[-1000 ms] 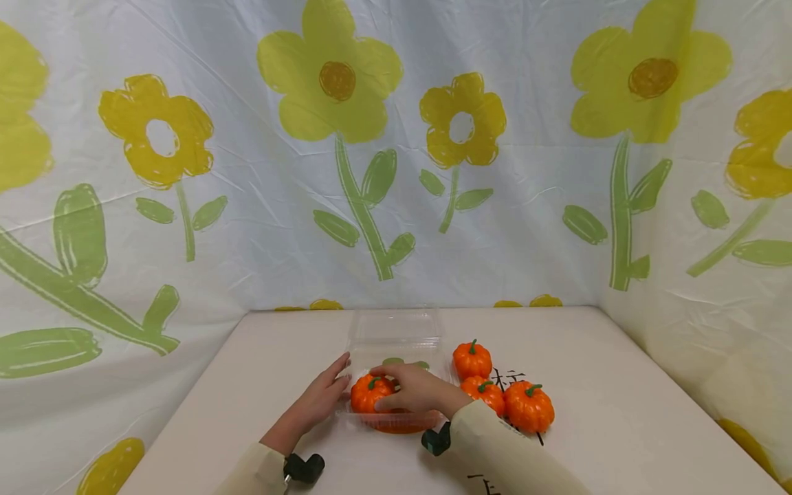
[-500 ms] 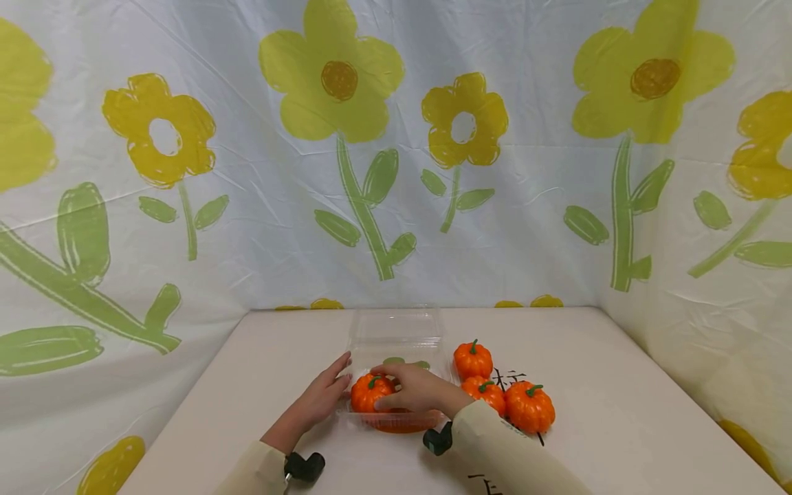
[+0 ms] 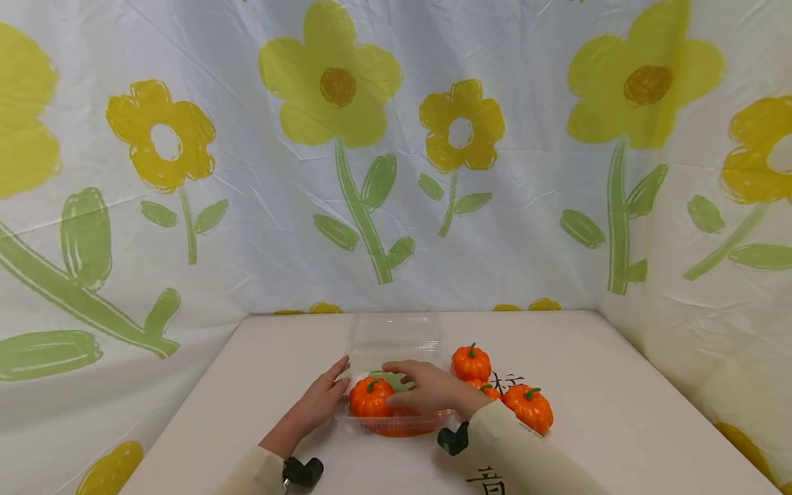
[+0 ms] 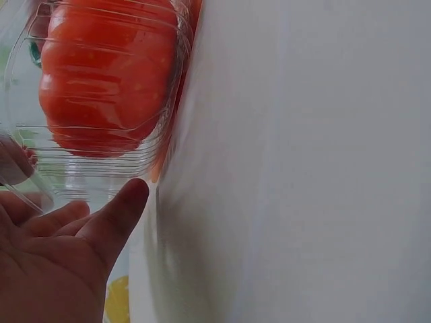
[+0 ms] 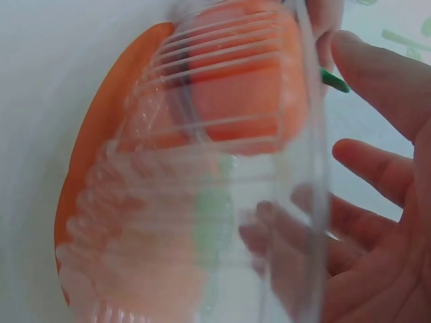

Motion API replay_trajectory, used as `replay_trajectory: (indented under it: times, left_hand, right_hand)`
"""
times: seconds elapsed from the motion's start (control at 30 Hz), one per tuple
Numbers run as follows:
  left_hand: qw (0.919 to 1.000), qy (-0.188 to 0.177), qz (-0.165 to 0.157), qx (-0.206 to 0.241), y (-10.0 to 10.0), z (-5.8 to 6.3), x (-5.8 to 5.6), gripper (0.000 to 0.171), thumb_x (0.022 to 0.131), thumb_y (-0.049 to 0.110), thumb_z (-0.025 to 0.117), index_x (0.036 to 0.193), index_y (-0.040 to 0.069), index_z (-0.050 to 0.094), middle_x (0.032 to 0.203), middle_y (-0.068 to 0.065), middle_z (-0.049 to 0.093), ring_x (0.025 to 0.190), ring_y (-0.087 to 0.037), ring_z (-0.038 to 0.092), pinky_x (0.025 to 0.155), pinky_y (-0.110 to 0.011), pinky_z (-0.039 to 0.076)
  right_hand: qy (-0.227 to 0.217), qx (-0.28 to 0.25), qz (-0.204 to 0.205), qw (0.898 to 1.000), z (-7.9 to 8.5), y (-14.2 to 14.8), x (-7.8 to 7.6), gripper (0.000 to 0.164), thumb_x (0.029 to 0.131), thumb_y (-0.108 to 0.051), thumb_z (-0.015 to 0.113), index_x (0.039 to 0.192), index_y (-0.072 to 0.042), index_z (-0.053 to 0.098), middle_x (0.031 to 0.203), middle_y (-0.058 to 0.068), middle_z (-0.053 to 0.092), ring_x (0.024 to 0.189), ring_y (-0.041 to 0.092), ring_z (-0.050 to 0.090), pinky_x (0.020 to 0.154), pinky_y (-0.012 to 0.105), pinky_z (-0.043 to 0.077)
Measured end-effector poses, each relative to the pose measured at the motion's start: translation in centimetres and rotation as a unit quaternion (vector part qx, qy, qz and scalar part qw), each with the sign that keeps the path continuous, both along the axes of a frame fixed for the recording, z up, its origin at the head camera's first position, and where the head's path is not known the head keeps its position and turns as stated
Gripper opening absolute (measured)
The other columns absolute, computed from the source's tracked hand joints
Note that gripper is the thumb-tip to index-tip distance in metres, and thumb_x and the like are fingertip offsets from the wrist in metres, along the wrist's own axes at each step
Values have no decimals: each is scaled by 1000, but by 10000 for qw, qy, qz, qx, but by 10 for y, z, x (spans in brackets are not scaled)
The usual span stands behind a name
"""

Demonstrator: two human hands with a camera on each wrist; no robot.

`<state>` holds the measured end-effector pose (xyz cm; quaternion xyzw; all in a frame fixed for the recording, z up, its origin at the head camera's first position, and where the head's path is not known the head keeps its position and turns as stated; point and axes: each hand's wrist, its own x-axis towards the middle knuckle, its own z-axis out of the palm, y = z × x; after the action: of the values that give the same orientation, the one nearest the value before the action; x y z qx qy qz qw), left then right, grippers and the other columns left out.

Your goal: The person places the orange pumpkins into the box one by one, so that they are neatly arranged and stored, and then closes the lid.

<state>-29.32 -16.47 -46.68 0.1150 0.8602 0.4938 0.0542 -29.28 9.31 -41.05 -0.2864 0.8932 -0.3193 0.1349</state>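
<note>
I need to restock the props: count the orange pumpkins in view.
4. One pumpkin in the clear container by the right hand; three on the table right of it: rear pumpkin, front pumpkin, and a middle pumpkin partly hidden. Others may be hidden.

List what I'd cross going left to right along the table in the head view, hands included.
Left hand → pumpkin in the clear container → right hand → rear loose pumpkin → rightmost loose pumpkin. A third loose pumpkin is mostly hidden, so I've skipped it.

The box [image 3: 396, 337] was clear, ribbed, glossy plastic; the pumpkins [image 3: 528, 407] were glossy orange; the table [image 3: 619, 412] was smooth and matt.
</note>
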Motion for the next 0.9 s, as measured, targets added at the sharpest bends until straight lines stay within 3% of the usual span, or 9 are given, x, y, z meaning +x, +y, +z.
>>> replay_trajectory:
  times: [0.1, 0.33, 0.7, 0.9]
  left_hand:
    - [9999, 14, 91, -41, 1, 1, 1, 56, 104, 24, 41, 155, 15, 22, 156, -13, 35, 124, -34, 57, 110, -60, 33]
    - [9998, 68, 152, -50, 0, 2, 2, 56, 103, 23, 43, 154, 12, 25, 154, -14, 37, 130, -37, 51, 110, -58, 35]
    - [9997, -63, 224, -86, -4, 3, 1, 57, 103, 28, 43, 155, 15, 25, 155, -14, 36, 128, -37, 53, 107, -57, 39]
    - [9998, -24, 204, -88, -4, 1, 3, 56, 103, 26, 43, 155, 15, 25, 155, -15, 37, 131, -38, 49, 108, -57, 38]
  right_hand:
    - [-40, -89, 30, 9999, 4, 5, 2, 58, 87, -45, 67, 141, -34, 48, 145, -1, 50, 124, 28, 56, 95, 42, 54]
    - [116, -295, 264, 9991, 13, 14, 6, 56, 90, -42, 65, 142, -30, 48, 146, -1, 49, 125, 30, 54, 99, 41, 52]
    - [237, -599, 136, 9978, 33, 44, 11, 59, 90, -41, 66, 143, -26, 45, 147, 3, 46, 129, 28, 52, 104, 45, 48]
    - [540, -398, -107, 9977, 48, 71, 14, 59, 89, -45, 65, 143, -27, 46, 146, 2, 49, 129, 28, 52, 102, 47, 48]
